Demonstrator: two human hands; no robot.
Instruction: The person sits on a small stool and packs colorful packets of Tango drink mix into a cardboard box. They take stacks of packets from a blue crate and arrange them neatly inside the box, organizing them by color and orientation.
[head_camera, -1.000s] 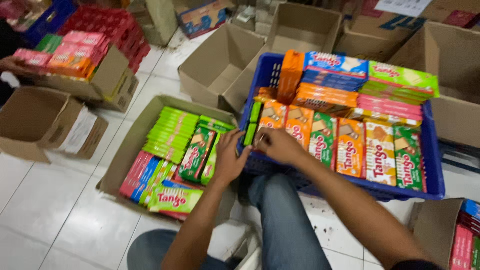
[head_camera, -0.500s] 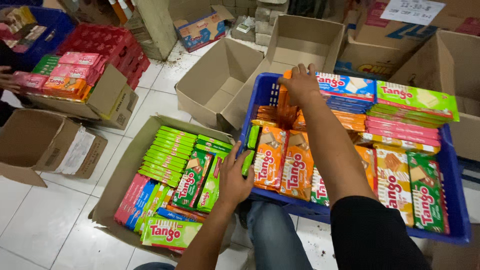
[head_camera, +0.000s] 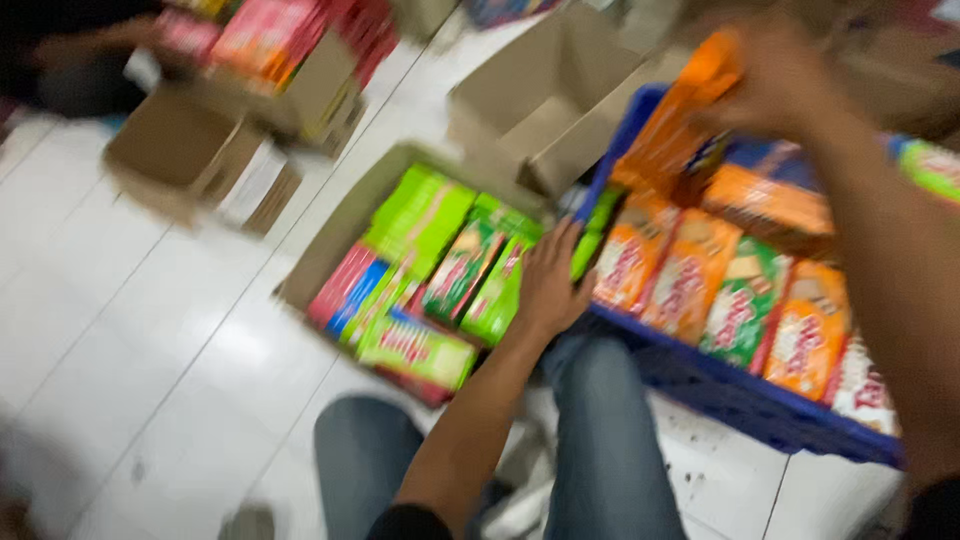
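While the right hand (head_camera: 775, 80), upper right of frame, grips one glossy orange packet (head_camera: 668, 125) above the blue plastic crate (head_camera: 740, 395), the left hand (head_camera: 548, 280) rests at centre, fingers spread flat against the crate's edge beside the cardboard box (head_camera: 335, 235) of green flat packs.

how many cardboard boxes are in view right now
4 can be made out: the cardboard box of green packs by the left hand, an empty box behind it, and two boxes at upper left. Blur and the frame edges may hide more.
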